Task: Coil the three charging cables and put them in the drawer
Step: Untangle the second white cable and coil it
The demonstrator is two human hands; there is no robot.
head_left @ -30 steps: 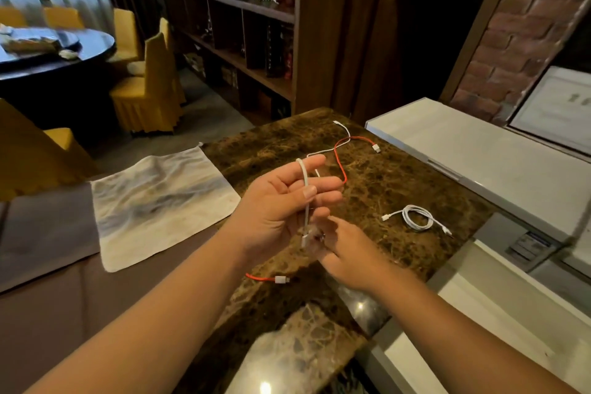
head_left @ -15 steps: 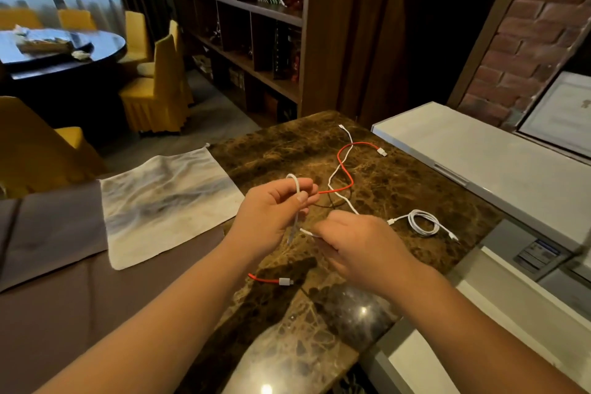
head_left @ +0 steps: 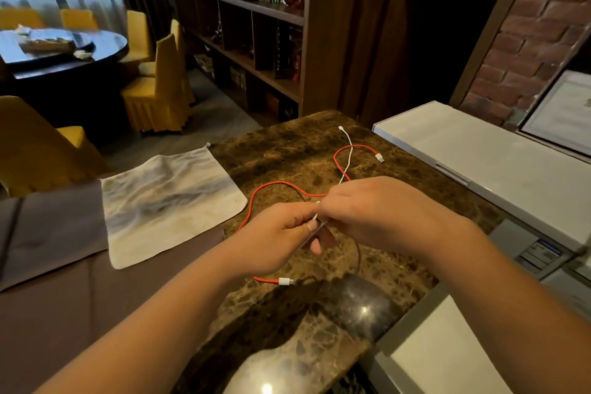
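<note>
You have two hands in view, the left hand (head_left: 281,240) and the right hand (head_left: 377,208). You can count two cables on the marble counter (head_left: 287,153): one white cable (head_left: 349,150) and one red cable (head_left: 275,184). One cloth (head_left: 166,201) lies at the left. Far left there are four yellow chairs (head_left: 160,86) visible around one round table (head_left: 64,51).

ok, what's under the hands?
Marble counter and part of the red cable, which runs beneath the left hand. The right hand hides whatever lies under it.
</note>
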